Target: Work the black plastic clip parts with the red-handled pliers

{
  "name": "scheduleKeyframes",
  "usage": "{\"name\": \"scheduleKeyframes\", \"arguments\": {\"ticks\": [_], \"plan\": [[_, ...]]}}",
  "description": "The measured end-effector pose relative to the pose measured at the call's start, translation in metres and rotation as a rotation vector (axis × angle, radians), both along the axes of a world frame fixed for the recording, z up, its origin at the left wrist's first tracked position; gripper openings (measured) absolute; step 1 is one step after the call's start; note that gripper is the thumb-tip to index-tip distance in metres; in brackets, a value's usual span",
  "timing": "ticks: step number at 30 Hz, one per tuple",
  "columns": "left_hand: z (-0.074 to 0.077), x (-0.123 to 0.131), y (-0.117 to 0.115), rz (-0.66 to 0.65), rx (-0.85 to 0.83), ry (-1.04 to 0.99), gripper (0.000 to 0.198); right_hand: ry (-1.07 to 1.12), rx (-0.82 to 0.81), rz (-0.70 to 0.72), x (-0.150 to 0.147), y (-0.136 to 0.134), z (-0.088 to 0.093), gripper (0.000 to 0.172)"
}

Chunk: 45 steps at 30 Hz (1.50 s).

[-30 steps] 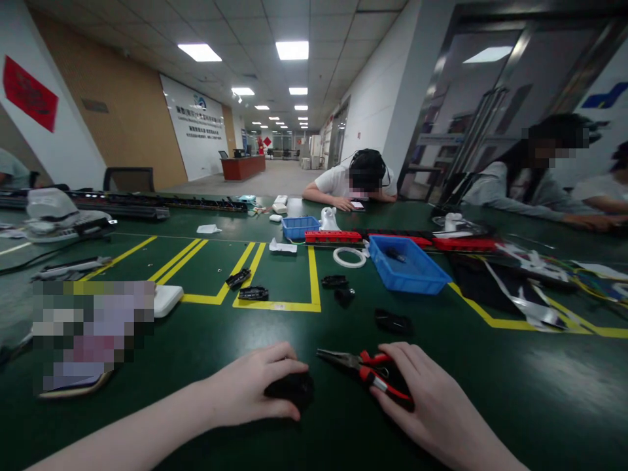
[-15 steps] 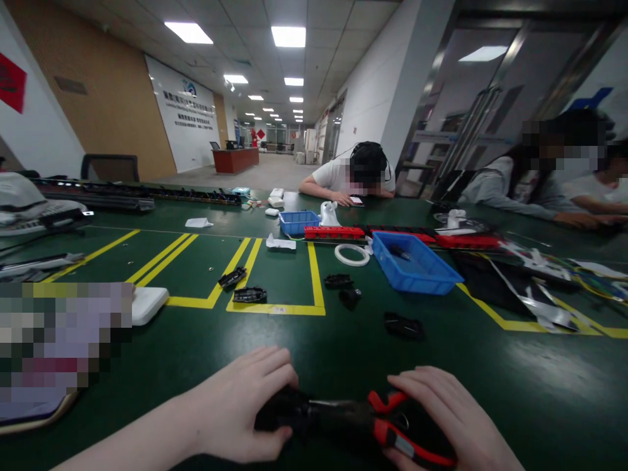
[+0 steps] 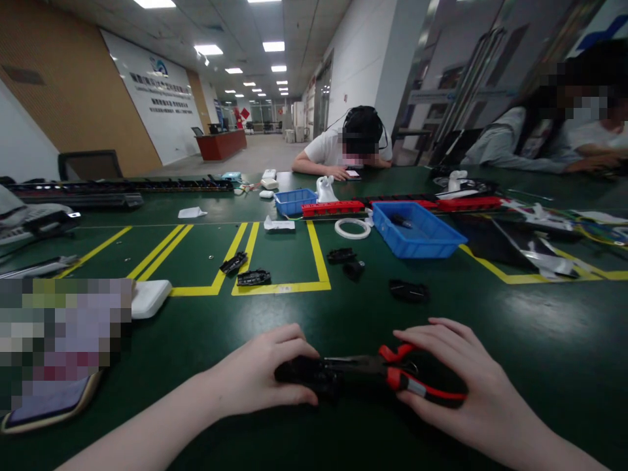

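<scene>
My left hand [image 3: 262, 373] grips a small black plastic part [image 3: 307, 378] between thumb and fingers, low over the table. From the right, my right hand [image 3: 473, 376] holds long-nose pliers [image 3: 392, 374] with red and black handles. Their jaws point left and meet the black part. What the tips grip, if anything, is too dark to make out. Just beyond my hands lie a dark plastic cover [image 3: 409, 291], a short black round piece [image 3: 353, 270] and a black clip-like part [image 3: 342, 255].
Two more black parts, one a slotted piece [image 3: 254, 277], lie by the yellow tape. A blue bin [image 3: 417, 242] stands beyond, beside a white ring [image 3: 352, 228]. On the left are a phone [image 3: 53, 399] and a white case [image 3: 151, 299]. A person [image 3: 318, 147] sits opposite.
The view has tipped down a little. Both hands, with the black part and the pliers, have moved slightly forward and to the right. The grips look the same.
</scene>
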<state>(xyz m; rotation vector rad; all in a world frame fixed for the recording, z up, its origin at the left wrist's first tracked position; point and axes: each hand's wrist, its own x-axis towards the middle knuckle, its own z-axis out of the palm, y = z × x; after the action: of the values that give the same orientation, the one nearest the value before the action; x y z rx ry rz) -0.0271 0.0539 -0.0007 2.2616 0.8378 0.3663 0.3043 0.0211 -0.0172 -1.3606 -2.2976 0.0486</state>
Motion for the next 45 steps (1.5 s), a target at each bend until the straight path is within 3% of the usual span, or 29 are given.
{"name": "scheduleKeyframes", "arguments": {"ticks": [10,18,21,26,32,38,45], "plan": [[0.011,0.002,-0.002,0.061,-0.064,-0.011,0.035,0.048,0.082,0.039,-0.004,0.0,0.002,0.054],[0.011,0.0,-0.004,0.022,0.123,0.003,0.052,0.057,0.105,0.037,-0.003,0.002,0.004,0.054],[0.005,-0.001,-0.002,0.093,0.185,-0.029,0.055,0.066,0.136,0.054,-0.003,0.002,0.004,0.053],[0.003,0.002,-0.005,0.243,0.226,-0.031,0.038,0.037,0.217,0.102,-0.005,0.003,0.006,0.055],[0.001,0.016,-0.02,0.207,0.177,0.057,0.066,0.011,0.29,0.151,-0.008,0.003,0.009,0.053],[-0.002,0.013,-0.014,0.103,0.076,-0.029,0.043,0.013,0.266,0.156,-0.01,0.001,0.012,0.051],[-0.002,0.009,-0.007,0.07,-0.003,-0.127,0.019,0.005,0.211,0.149,-0.01,0.001,0.014,0.047]]}}
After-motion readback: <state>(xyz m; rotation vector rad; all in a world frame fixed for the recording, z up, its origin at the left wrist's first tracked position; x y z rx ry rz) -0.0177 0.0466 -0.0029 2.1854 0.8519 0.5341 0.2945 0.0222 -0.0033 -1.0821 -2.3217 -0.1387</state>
